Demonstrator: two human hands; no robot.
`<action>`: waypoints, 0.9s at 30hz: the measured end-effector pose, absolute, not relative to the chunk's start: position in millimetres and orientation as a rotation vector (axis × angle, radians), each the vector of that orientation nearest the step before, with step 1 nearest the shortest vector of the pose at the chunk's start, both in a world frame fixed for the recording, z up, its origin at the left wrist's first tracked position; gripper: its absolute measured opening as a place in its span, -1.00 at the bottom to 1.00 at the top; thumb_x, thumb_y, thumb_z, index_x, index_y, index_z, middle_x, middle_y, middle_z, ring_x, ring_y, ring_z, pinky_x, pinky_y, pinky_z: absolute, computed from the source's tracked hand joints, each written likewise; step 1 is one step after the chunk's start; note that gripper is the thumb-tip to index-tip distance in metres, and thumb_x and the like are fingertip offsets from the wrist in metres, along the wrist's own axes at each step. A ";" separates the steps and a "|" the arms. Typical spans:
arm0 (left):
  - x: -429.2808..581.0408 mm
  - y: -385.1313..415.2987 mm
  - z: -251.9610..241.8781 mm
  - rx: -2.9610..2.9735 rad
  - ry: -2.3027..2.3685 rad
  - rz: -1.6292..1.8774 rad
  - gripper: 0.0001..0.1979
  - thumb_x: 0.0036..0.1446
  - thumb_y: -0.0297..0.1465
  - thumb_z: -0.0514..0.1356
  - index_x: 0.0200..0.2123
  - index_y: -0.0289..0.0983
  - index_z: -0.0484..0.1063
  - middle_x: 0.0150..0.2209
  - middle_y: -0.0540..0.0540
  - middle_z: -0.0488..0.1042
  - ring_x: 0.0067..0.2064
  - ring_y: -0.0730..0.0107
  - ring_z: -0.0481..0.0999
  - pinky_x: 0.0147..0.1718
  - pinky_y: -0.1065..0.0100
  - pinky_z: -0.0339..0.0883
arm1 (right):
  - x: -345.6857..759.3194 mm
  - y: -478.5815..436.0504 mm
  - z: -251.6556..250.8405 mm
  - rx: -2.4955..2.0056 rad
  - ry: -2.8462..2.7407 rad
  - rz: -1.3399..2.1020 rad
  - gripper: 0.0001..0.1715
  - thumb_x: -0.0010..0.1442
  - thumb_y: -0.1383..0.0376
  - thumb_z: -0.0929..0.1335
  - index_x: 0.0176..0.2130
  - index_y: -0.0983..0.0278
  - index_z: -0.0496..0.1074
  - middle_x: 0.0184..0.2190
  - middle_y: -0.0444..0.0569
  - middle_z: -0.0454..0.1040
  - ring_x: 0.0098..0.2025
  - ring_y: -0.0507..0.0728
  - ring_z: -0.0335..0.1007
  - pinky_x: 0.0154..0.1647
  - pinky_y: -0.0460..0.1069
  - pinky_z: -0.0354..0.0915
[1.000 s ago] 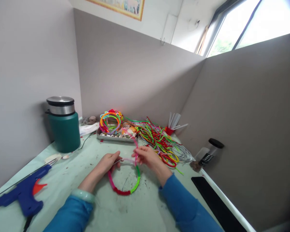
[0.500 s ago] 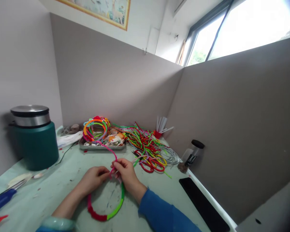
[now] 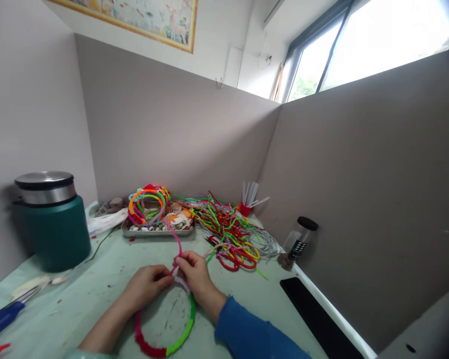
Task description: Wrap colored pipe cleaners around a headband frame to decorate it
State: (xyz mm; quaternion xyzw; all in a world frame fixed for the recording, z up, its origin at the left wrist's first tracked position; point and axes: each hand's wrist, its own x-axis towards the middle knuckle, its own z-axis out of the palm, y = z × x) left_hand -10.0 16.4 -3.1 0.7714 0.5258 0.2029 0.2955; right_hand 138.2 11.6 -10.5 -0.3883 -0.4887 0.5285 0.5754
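Observation:
A ring (image 3: 183, 336) wrapped in pink, red, green and pale lilac fuzzy stem hangs below my two hands. My left hand (image 3: 146, 286) pinches the upper left part of the ring, where the pink wrapping meets its top. My right hand (image 3: 196, 274), just right of it, holds a loose pink pipe cleaner (image 3: 178, 242) between thumb and fingers. The pipe cleaner's free end rises toward the tray. Both hands are closed, with the fingertips close to each other.
A metal tray (image 3: 159, 233) holds finished-looking coloured rings (image 3: 149, 204) and small pieces. Right of it lie a heap of pipe cleaners (image 3: 224, 214) and red-handled scissors (image 3: 234, 259). A green flask (image 3: 54, 229), blue-handled tool (image 3: 3, 319), jar (image 3: 298, 243) and black strip (image 3: 318, 316) stand or lie around.
The view has tilted slightly, so the ring and hands sit a little lower. My fingertips have shifted slightly on the pink stem, and the lilac part of the ring shows more.

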 end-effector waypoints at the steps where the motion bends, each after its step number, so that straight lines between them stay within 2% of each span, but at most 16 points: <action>1: -10.4 16.8 -3.7 2.033 1.392 0.545 -0.68 -0.01 -0.18 0.03 -0.48 -0.30 0.44 -0.53 -0.01 0.44 -0.45 0.41 0.34 -0.48 0.46 0.09 | 138.0 12.2 -11.9 -0.915 -1.140 1.231 -0.85 -0.06 0.25 0.37 -0.50 0.30 0.40 -0.62 -0.18 0.35 -0.62 -0.04 0.14 -0.60 -0.13 0.08; 5: -14.0 16.9 -4.6 1.955 1.297 0.581 -0.64 -0.05 -0.17 0.08 -0.36 -0.33 0.47 -0.43 -0.05 0.49 -0.38 0.35 0.38 -0.43 0.44 0.15 | 145.7 20.7 -11.3 -0.930 -1.145 1.095 -0.79 0.01 0.18 0.33 -0.43 0.30 0.37 -0.57 -0.16 0.36 -0.62 -0.04 0.15 -0.61 -0.13 0.08; 10: -19.7 16.2 -3.1 1.919 1.227 0.616 -0.65 -0.04 -0.23 0.06 -0.27 -0.33 0.47 -0.34 -0.10 0.51 -0.31 0.31 0.41 -0.33 0.41 0.20 | 196.5 50.5 6.0 -1.125 -1.184 0.730 -0.69 0.08 0.11 0.25 -0.35 0.32 0.36 -0.54 -0.10 0.35 -0.58 0.00 0.19 -0.57 -0.10 0.14; 12: -21.3 16.7 -2.8 1.892 1.246 0.615 -0.63 -0.04 -0.25 0.06 -0.22 -0.33 0.46 -0.36 -0.10 0.51 -0.34 0.33 0.41 -0.37 0.41 0.20 | 225.0 60.6 13.0 -1.301 -1.222 0.475 -0.63 0.08 0.14 0.22 -0.23 0.35 0.36 -0.47 -0.03 0.39 -0.48 0.07 0.27 -0.45 -0.04 0.21; 13: -21.8 17.0 -2.8 1.873 1.256 0.611 -0.61 -0.03 -0.25 0.06 -0.18 -0.33 0.44 -0.37 -0.09 0.51 -0.38 0.35 0.40 -0.41 0.42 0.20 | 238.0 63.6 15.8 -1.374 -1.245 0.264 -0.60 0.05 0.17 0.25 -0.16 0.37 0.35 -0.35 0.05 0.40 -0.36 0.11 0.31 -0.33 0.00 0.23; 15: -22.5 17.5 -2.7 1.824 1.255 0.599 -0.56 -0.03 -0.23 0.05 -0.11 -0.33 0.40 -0.39 -0.08 0.51 -0.47 0.41 0.34 -0.50 0.44 0.16 | 257.3 65.7 19.8 -1.455 -1.284 -0.128 -0.51 0.03 0.21 0.27 -0.05 0.39 0.30 -0.13 0.17 0.33 -0.11 0.21 0.25 -0.12 0.08 0.17; 17: -22.4 18.0 -2.5 1.790 1.242 0.593 -0.53 -0.02 -0.20 0.04 -0.09 -0.34 0.37 -0.39 -0.08 0.50 -0.53 0.45 0.30 -0.55 0.44 0.13 | 264.1 66.2 22.4 -1.470 -1.383 -0.280 -0.58 0.08 0.26 0.23 -0.07 0.38 0.32 -0.11 0.17 0.33 -0.06 0.22 0.21 -0.06 0.08 0.13; 21: -19.4 17.6 -1.4 1.920 1.264 0.587 -0.59 -0.04 -0.16 0.07 -0.26 -0.33 0.47 -0.42 -0.08 0.49 -0.43 0.40 0.35 -0.48 0.44 0.14 | 245.2 79.4 25.6 -1.517 -1.750 -0.099 -0.71 0.16 0.30 0.17 -0.25 0.30 0.42 -0.25 0.05 0.42 -0.20 0.11 0.31 -0.15 -0.04 0.18; 24: -16.2 15.9 -1.4 2.055 1.373 0.554 -0.66 -0.04 -0.17 0.07 -0.41 -0.29 0.51 -0.47 -0.05 0.49 -0.42 0.39 0.36 -0.45 0.44 0.12 | 222.4 102.3 25.4 -1.618 -1.853 0.017 -0.76 0.13 0.31 0.22 -0.26 0.27 0.44 -0.21 0.04 0.43 -0.15 0.11 0.31 -0.12 -0.06 0.15; 27: -14.1 14.3 -2.3 2.095 1.431 0.555 -0.70 -0.03 -0.20 0.07 -0.44 -0.25 0.51 -0.47 -0.03 0.50 -0.42 0.40 0.38 -0.45 0.45 0.10 | 207.9 124.3 22.3 -1.663 -1.808 0.065 -0.81 0.05 0.34 0.29 -0.31 0.33 0.46 -0.23 0.13 0.44 -0.13 0.18 0.30 -0.13 0.00 0.13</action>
